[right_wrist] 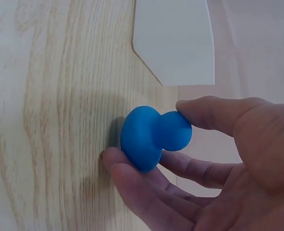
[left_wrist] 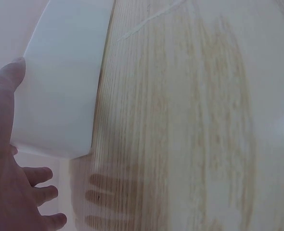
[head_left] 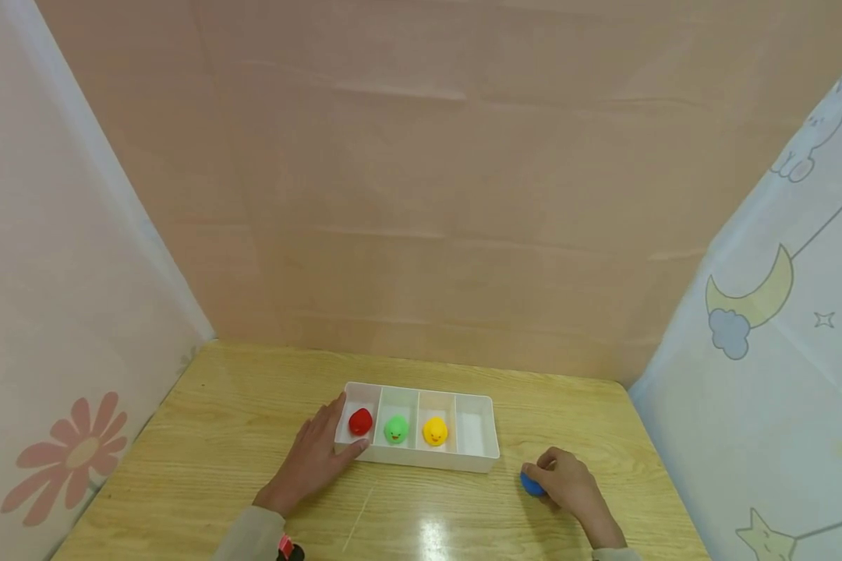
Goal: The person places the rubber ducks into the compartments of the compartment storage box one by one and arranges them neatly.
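A white divided tray (head_left: 435, 461) stands on the table with a red rubber duck (head_left: 360, 421), a green rubber duck (head_left: 396, 429) and a yellow rubber duck (head_left: 435, 431) in separate compartments. The compartment at its right end is bare. My left hand (head_left: 317, 452) rests against the tray's left end, its thumb touching the front side near the corner and its other fingers extended. To the right of the tray, my right hand (head_left: 567, 485) holds a blue rubber duck (right_wrist: 144, 139) between thumb and fingers, close to the tabletop. The blue duck's face is hidden.
The wooden table (head_left: 252, 389) meets a tan sheet (head_left: 421, 195) at its back edge. Patterned white sheets flank it on the left (head_left: 77, 312) and right (head_left: 779, 374). A light scratch-like line marks the table in front of the tray.
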### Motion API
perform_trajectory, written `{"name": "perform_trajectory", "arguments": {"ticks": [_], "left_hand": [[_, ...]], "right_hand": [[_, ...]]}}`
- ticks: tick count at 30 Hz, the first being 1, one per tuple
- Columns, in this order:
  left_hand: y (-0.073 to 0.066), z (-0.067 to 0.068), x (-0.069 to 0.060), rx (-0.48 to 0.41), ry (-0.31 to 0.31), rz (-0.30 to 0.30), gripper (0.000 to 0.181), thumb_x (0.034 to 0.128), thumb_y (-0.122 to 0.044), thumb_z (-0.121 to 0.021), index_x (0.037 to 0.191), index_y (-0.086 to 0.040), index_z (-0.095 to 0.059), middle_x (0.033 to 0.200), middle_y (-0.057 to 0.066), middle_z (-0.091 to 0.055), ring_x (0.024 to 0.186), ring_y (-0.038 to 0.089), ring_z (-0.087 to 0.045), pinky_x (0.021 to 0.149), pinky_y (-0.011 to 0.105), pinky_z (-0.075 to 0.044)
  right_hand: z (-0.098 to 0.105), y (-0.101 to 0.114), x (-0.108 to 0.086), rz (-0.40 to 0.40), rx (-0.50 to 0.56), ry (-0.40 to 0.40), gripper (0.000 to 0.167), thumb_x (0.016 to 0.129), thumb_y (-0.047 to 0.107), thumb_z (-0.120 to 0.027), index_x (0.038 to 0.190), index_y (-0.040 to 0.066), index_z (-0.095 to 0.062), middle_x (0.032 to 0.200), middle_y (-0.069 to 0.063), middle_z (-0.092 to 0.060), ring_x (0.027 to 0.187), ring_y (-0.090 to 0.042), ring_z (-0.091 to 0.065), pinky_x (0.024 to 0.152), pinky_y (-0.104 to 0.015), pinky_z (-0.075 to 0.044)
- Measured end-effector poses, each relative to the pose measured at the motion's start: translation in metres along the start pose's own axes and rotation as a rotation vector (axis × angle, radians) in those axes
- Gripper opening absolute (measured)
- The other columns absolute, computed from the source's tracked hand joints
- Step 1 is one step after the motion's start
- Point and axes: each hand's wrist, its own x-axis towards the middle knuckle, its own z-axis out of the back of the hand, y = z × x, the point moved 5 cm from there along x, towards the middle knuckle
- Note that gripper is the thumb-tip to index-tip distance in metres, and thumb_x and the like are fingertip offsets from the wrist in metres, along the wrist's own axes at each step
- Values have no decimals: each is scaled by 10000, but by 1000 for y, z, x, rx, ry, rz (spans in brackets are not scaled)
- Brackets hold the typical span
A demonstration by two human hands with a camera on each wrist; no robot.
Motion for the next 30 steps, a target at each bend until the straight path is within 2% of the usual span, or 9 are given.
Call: {"name": "perform_trajectory", "arguments": {"ticks": [4, 6, 11, 13, 22, 27, 30], "left_hand": [[0, 0, 0, -6, 3, 5, 1041, 977, -718, -596, 1730, -156, -151, 1760, 148, -314, 1621, 442, -305, 1313, 707, -204], [0, 1, 0, -8, 2, 6, 1043, 976, -720, -596, 1729, -150, -154, 1760, 151, -313, 1620, 446, -303, 1312, 708, -205], [0, 1, -1, -9, -1, 3, 1047, 976, -733, -583, 1728, -145, -153, 1766, 148, -300, 1622, 455, -296, 1307, 714, -209], [0, 1, -1, -8, -2, 1, 1047, 976, -742, -572, 1729, -148, -151, 1768, 146, -296, 1624, 454, -292, 1307, 715, -210], [0, 0, -1, -11, 3, 2, 1046, 978, -746, -566, 1731, -157, -142, 1765, 147, -303, 1631, 447, -282, 1313, 706, -207], [-1, 0, -1, -15, 6, 7, 1043, 980, -738, -570, 1731, -154, -141, 1768, 144, -297, 1633, 446, -280, 1316, 697, -210], [-1, 1, -1, -17, 4, 8, 1040, 983, -734, -569, 1730, -147, -146, 1772, 142, -288, 1630, 453, -282, 1313, 699, -215]], "right_hand": [[1, -2, 3, 26, 2, 12, 392, 973, 304, -760, 1139, -38, -662, 1065, -160, -750, 745, -192, -677, 610, -348, -600], [2, -2, 5, 50, -23, 16, 412, 973, 300, -760, 1169, -48, -659, 1127, -199, -746, 842, -232, -706, 676, -386, -622], [5, 0, 8, 120, -94, 16, 440, 965, 267, -760, 1219, -79, -664, 1235, -287, -720, 1104, -466, -712, 898, -575, -621], [6, 1, 8, 129, -100, 19, 423, 962, 249, -759, 1219, -75, -669, 1240, -286, -714, 1136, -507, -691, 920, -614, -606], [6, 3, 10, 101, -93, 9, 361, 965, 239, -761, 1194, -24, -668, 1240, -210, -693, 1131, -398, -692, 916, -565, -601], [9, 7, 12, 100, -91, -7, 337, 959, 252, -769, 1151, 1, -652, 1209, -202, -686, 1057, -329, -684, 861, -515, -600], [11, 11, 12, 97, -75, -12, 312, 956, 241, -771, 1129, 11, -651, 1178, -182, -687, 977, -267, -658, 808, -441, -590]]}}
